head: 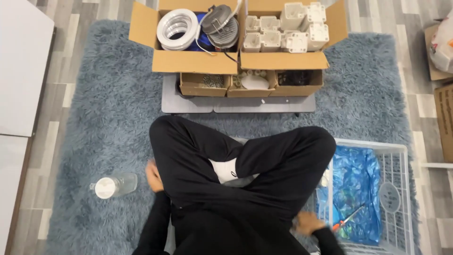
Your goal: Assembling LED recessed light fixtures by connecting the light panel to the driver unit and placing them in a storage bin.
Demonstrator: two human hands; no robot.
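- My right hand (309, 222) sits at the near-left rim of the white plastic crate (406, 189), just beside a screwdriver (348, 219) with an orange handle; fingers blurred, can't tell if curled or spread, nothing clearly gripped.
- Screwdriver lies on the blue plastic sheet (358, 184) inside the crate, shaft pointing up-right. Judged light, stiff, handle easy to grip; take it by the orange handle, the sheet under it looks slippery.
- My left hand (153, 177) is down by my left knee on the rug (108, 118), looks loosely open, holding nothing.
- Clear plastic bottle (114, 185) with white cap lies on its side on the rug, near the left hand, not touching. Probably light, rolls easily.
- I'm cross-legged in black trousers, white sock showing.
- Far edge of rug: low grey surface (236, 103) carrying cardboard boxes (236, 61), with white rings (178, 28) and white plastic housings (288, 28).
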